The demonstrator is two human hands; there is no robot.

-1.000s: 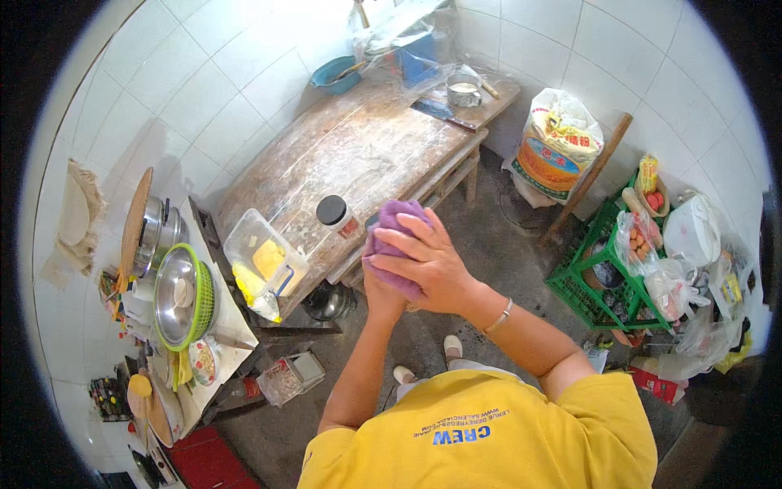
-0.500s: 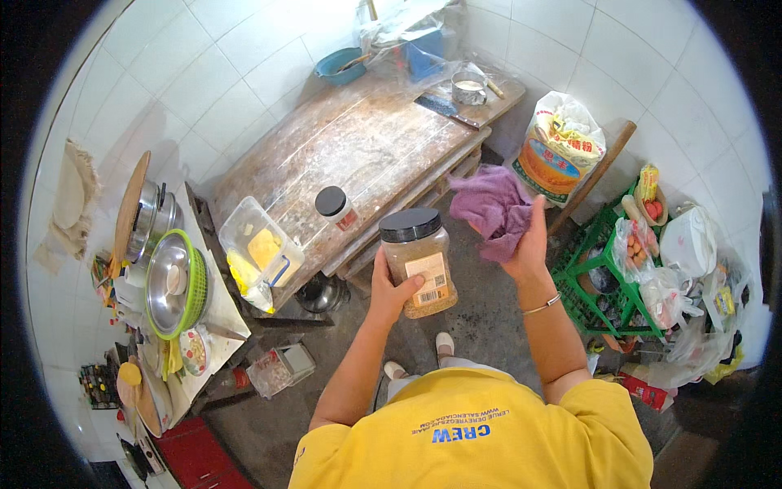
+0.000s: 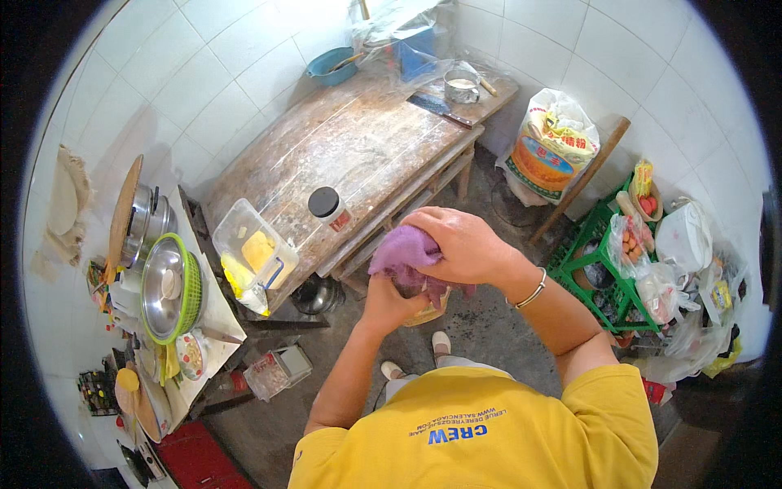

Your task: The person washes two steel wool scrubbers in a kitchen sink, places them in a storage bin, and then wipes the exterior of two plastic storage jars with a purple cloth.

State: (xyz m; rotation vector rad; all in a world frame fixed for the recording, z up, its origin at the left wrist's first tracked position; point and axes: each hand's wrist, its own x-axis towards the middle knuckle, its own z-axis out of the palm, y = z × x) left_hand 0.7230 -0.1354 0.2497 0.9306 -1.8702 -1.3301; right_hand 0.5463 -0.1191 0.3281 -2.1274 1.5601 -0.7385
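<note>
You're mid-wipe: your right hand [image 3: 460,244] presses the purple cloth [image 3: 401,251] over the jar [image 3: 423,303], closed around both, and your left hand [image 3: 389,303] cups the jar from below. It's in front of you, at 5 o'clock from the wooden table [image 3: 358,147]. Next move probably calls for a steady grip underneath
</note>
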